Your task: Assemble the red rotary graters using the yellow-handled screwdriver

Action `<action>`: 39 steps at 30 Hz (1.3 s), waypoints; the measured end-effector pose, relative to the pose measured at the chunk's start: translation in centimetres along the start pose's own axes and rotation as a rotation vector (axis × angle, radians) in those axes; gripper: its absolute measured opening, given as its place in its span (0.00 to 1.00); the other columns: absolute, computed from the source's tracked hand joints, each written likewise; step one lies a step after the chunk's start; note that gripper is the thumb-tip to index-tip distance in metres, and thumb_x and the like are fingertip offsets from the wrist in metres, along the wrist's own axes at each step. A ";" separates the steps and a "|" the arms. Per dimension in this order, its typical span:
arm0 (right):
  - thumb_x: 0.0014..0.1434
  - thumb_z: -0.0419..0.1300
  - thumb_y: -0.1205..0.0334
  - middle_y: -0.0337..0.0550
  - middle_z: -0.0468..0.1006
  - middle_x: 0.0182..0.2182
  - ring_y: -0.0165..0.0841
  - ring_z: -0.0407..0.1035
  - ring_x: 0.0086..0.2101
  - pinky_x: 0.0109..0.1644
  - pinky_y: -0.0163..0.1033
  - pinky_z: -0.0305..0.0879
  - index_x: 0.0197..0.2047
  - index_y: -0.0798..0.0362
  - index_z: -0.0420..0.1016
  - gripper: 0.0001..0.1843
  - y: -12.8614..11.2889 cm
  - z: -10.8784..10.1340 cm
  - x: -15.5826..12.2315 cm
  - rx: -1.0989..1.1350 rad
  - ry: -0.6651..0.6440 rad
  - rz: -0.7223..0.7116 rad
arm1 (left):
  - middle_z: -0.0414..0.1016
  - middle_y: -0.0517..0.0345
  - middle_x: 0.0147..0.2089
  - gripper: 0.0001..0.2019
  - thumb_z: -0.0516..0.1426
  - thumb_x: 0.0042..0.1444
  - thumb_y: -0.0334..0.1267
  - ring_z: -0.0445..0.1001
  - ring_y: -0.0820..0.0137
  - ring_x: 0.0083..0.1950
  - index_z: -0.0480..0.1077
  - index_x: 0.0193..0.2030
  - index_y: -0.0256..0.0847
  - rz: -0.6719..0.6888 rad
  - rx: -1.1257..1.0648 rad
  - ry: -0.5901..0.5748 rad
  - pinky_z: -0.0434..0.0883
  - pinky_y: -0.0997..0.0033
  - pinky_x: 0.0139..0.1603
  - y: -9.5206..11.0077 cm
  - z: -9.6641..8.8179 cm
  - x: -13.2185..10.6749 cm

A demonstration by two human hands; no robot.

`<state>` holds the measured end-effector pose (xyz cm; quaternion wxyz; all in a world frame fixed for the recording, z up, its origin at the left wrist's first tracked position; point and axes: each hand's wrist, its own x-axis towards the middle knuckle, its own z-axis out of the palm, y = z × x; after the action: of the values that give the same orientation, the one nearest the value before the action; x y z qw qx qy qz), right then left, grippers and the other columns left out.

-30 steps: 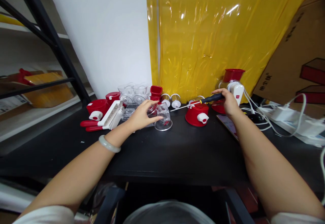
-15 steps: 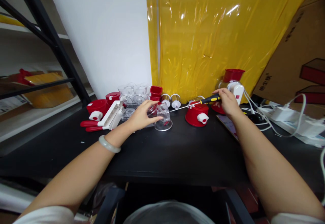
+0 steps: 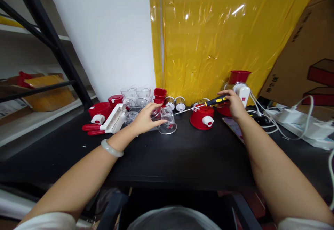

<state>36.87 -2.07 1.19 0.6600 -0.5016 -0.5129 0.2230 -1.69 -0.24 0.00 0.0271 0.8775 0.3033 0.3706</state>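
Observation:
My left hand [image 3: 144, 119] grips a clear plastic funnel-shaped housing [image 3: 167, 120] that rests tilted on the black table [image 3: 167, 153]. A pale bangle sits on that wrist. My right hand [image 3: 234, 104] is closed round the black-and-yellow handle of a screwdriver [image 3: 206, 104]. Its thin shaft points left, above a red round base with a white knob [image 3: 203, 117]. Behind my right hand stands an assembled red-and-white grater unit [image 3: 239, 87].
Red bases [image 3: 100, 112], a white handle part [image 3: 115, 117], clear housings [image 3: 137, 96], a red cup [image 3: 160, 93] and metal drums [image 3: 175, 103] line the table's back. A phone [image 3: 235, 127], cables and a power strip [image 3: 300, 125] lie right. Shelving stands left, a cardboard box right.
Hardly anything has changed. My right hand shifted the screwdriver slightly; my left hand still holds the clear housing in place.

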 end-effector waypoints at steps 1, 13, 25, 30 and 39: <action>0.50 0.56 0.62 0.40 0.74 0.28 0.36 0.70 0.25 0.25 0.42 0.70 0.36 0.48 0.75 0.10 0.0 0.0 0.0 -0.010 0.012 0.001 | 0.70 0.48 0.59 0.30 0.64 0.55 0.52 0.70 0.57 0.61 0.65 0.61 0.46 -0.001 0.000 0.000 0.68 0.49 0.63 0.0 0.0 0.0; 0.57 0.60 0.44 0.33 0.64 0.15 0.29 0.58 0.13 0.16 0.35 0.52 0.34 0.47 0.71 0.15 -0.3 0.2 -0.8 -0.109 0.012 -0.098 | 0.70 0.48 0.59 0.30 0.64 0.54 0.52 0.70 0.57 0.61 0.65 0.61 0.46 -0.007 -0.001 -0.001 0.67 0.49 0.64 0.0 0.0 0.0; 0.50 0.60 0.58 0.37 0.72 0.27 0.34 0.68 0.23 0.23 0.40 0.68 0.37 0.47 0.71 0.08 0.1 0.2 -0.2 -0.038 0.018 -0.049 | 0.70 0.48 0.59 0.30 0.64 0.54 0.53 0.70 0.56 0.61 0.65 0.61 0.45 -0.017 -0.008 -0.008 0.67 0.49 0.64 0.1 0.0 0.1; 0.56 0.60 0.47 0.32 0.63 0.13 0.33 0.59 0.14 0.18 0.38 0.55 0.35 0.46 0.69 0.12 -0.4 0.5 -0.7 -0.135 0.017 -0.035 | 0.70 0.49 0.59 0.30 0.64 0.54 0.52 0.70 0.59 0.61 0.65 0.61 0.44 -0.011 -0.002 0.000 0.67 0.52 0.64 0.1 0.0 0.0; 0.58 0.54 0.53 0.44 0.77 0.36 0.39 0.72 0.40 0.44 0.44 0.71 0.33 0.48 0.75 0.11 -0.3 0.2 -0.3 -0.216 0.074 -0.225 | 0.70 0.49 0.59 0.29 0.64 0.54 0.52 0.70 0.58 0.61 0.65 0.61 0.46 -0.007 -0.003 -0.001 0.67 0.51 0.63 0.1 0.0 0.0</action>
<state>36.47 -2.38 1.29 0.6415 -0.5170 -0.5621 0.0726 -1.66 -0.31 0.02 0.0298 0.8764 0.3060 0.3706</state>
